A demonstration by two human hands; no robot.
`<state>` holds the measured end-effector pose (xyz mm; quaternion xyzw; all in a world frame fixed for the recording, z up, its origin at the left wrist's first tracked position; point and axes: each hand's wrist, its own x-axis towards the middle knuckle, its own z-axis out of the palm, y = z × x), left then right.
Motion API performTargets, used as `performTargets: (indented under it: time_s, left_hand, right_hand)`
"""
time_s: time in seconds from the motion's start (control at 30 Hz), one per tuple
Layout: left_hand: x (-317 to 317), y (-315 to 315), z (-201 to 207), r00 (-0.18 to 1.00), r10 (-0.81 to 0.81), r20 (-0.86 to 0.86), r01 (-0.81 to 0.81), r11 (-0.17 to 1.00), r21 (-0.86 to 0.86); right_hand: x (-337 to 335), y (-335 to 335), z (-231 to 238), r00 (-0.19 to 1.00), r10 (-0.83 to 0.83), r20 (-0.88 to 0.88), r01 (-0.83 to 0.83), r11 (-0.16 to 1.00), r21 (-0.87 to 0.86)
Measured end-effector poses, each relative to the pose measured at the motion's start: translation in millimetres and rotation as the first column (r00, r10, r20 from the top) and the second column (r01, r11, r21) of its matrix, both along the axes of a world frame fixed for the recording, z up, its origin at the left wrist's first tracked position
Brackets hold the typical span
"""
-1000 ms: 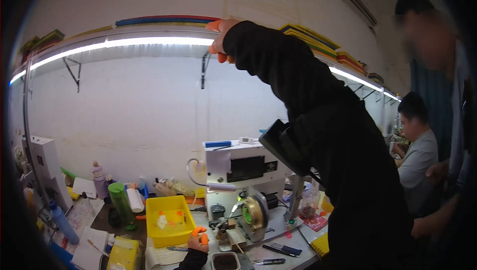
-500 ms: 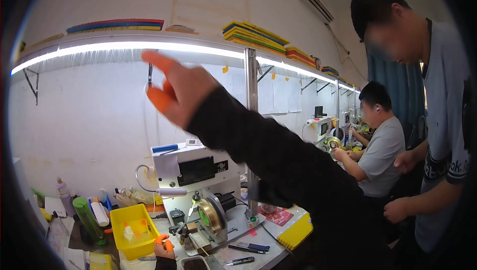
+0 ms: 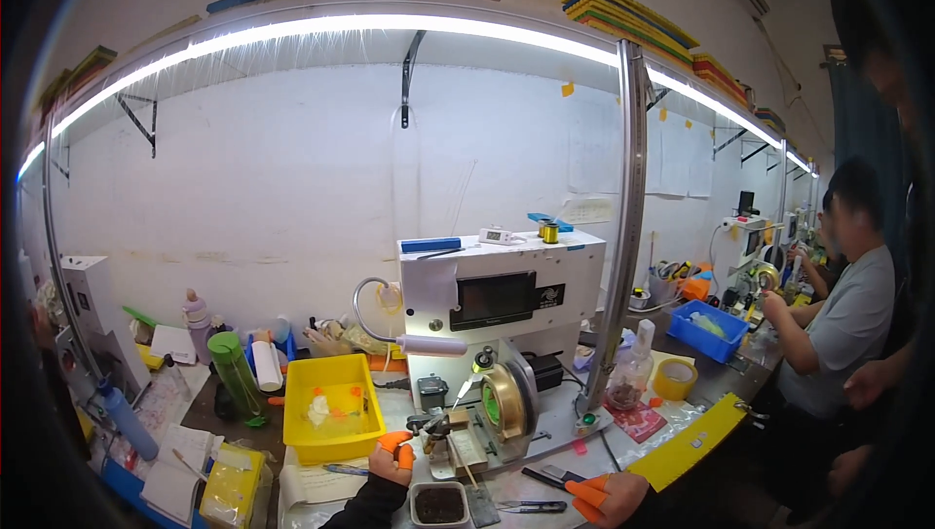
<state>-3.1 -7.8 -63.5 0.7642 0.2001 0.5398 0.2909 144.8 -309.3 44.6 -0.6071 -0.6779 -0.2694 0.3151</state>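
My left hand point(image 3: 390, 463), orange covers on its fingers, is at the lower middle with fingers curled together beside a small black clamp point(image 3: 429, 425). What they pinch, if anything, is too small to make out. The clamp sits before a gold-rimmed wheel point(image 3: 503, 404) on a white machine point(image 3: 575, 285) with a dark screen. My right hand point(image 3: 623, 498), also with orange finger covers, is low on the right. Its fingers stretch left over the bench, next to a flat black tool point(image 3: 545, 478). Black-handled snips point(image 3: 534, 507) and a small dish point(image 3: 438, 487) of dark brown stuff lie between the hands.
A yellow tray point(image 3: 336, 446) stands left of the clamp, a green bottle point(image 3: 234, 373) beyond it. A metal post point(image 3: 623, 237) rises right of the machine. Farther right are a yellow board point(image 3: 687, 446), a tape roll point(image 3: 674, 379), a blue basket point(image 3: 709, 336) and a seated person point(image 3: 842, 315).
My right hand has come down from high in front of the wall to the bench. The view has turned right to left, showing more bench on the left. My left hand remains by the clamp.
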Motion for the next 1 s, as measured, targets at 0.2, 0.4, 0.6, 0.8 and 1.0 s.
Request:
performTargets:
  time_s: [0.2, 0.4, 0.6, 0.8, 1.0]
  left_hand:
    - [-6, -4, -7, 0.999, -0.016, 0.030, 0.021, 0.987, -0.158]
    - [-1, 17, -25, 0.993, -0.080, 0.088, 0.098, 0.969, -0.226]
    - [-18, 41, -43, 0.983, -0.114, 0.142, 0.141, 0.969, -0.201]
    - [-3, 43, -40, 0.980, -0.162, 0.118, 0.187, 0.948, -0.257]
    - [-10, 39, -38, 0.989, -0.142, 0.052, 0.151, 0.948, -0.279]
  right_hand:
    - [24, 22, -55, 0.993, 0.076, -0.088, -0.066, 0.992, 0.108]
    - [36, 27, -111, 0.956, -0.174, -0.237, 0.128, 0.972, -0.199]
    - [38, 40, -119, 0.966, -0.156, -0.207, 0.104, 0.965, -0.243]
    - [51, 33, -121, 0.975, -0.096, -0.202, 0.066, 0.987, -0.149]
    - [48, 28, -121, 0.970, -0.107, -0.219, 0.065, 0.979, -0.192]
